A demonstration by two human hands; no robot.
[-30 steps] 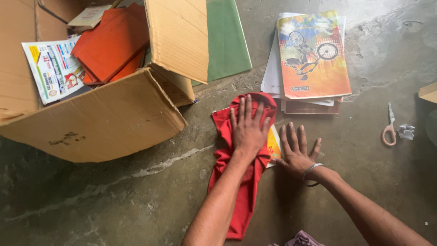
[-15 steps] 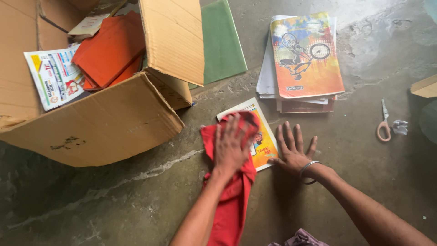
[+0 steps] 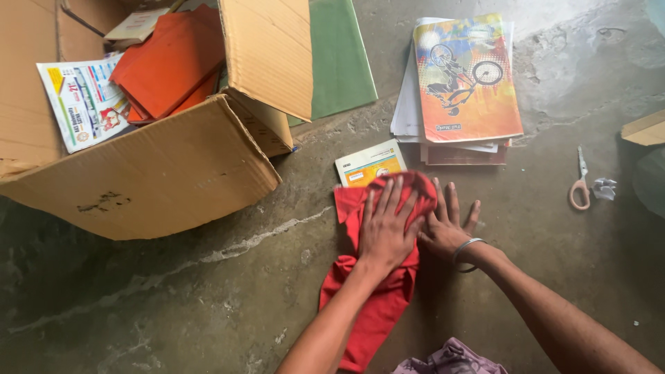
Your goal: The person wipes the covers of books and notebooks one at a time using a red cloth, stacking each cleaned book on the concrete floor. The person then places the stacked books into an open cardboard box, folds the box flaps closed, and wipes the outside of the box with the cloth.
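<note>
My left hand [image 3: 386, 228] presses flat on a red cloth [image 3: 374, 305] that lies over a yellow booklet [image 3: 368, 166] on the concrete floor. Only the booklet's top part shows above the cloth. My right hand [image 3: 449, 225], with a metal bangle at the wrist, lies flat with spread fingers just right of the cloth, at the booklet's right edge.
An open cardboard box [image 3: 159, 173] with orange books [image 3: 170, 62] and a leaflet [image 3: 80, 100] stands at the left. A green sheet [image 3: 339, 55] lies behind it. A stack of notebooks [image 3: 464, 83] sits beyond the hands. Scissors [image 3: 579, 183] and crumpled paper [image 3: 605, 188] lie at the right.
My left hand has slid the red cloth to the right and up across the booklet, covering its lower part again. My right hand has stayed in place at the booklet's edge.
</note>
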